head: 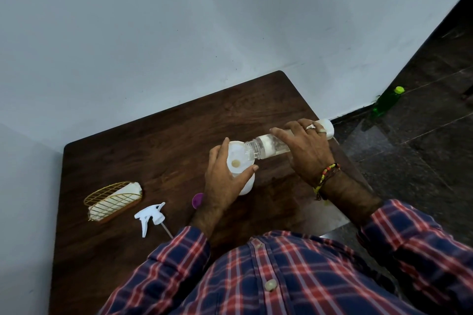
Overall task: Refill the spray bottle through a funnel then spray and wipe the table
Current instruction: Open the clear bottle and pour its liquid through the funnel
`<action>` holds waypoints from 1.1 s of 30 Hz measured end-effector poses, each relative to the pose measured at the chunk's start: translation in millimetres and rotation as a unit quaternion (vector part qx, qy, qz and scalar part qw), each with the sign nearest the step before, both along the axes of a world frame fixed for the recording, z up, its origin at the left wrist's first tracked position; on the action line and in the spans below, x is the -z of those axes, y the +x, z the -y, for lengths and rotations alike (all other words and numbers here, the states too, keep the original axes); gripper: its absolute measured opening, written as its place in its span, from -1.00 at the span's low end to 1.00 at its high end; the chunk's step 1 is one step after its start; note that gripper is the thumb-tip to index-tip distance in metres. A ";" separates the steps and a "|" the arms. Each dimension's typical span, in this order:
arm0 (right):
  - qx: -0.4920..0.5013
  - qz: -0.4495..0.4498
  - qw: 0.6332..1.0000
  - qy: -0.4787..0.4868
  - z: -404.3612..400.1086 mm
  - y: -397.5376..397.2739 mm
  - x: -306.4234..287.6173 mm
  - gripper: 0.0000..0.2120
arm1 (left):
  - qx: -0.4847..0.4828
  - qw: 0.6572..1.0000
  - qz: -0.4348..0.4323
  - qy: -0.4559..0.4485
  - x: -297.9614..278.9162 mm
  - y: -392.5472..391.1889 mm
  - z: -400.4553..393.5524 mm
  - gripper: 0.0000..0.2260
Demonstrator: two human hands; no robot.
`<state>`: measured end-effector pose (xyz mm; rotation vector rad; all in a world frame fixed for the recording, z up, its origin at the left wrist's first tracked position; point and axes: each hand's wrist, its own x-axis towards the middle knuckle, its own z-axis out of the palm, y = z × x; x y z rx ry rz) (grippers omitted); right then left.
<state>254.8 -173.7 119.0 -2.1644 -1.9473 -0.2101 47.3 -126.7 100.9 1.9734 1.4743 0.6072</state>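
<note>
A white funnel (236,157) sits in the mouth of a white spray bottle (247,184) standing on the dark wooden table (153,140). My left hand (225,184) is wrapped around the bottle and the funnel's rim. My right hand (305,151) grips a clear plastic bottle (266,147), tipped almost flat with its open neck over the funnel. The white trigger spray head (151,216) lies loose on the table to the left. A purple cap (197,199) lies beside my left wrist.
A gold wire holder with white napkins (114,201) stands at the table's left. The wall runs along the table's far and left sides. A green bottle (386,102) stands on the dark floor to the right, past the table's edge.
</note>
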 end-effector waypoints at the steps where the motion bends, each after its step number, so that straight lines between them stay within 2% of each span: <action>1: -0.001 0.001 1.000 0.002 -0.1 0.1 0.3 -0.39 | 0.000 1.000 0.000 0.000 -0.1 0.0 -0.1 -0.15; 33: -0.004 0.019 1.000 0.004 -2.2 1.2 2.1 -0.38 | 0.000 1.000 0.003 0.000 -0.3 -0.4 -0.5 -0.13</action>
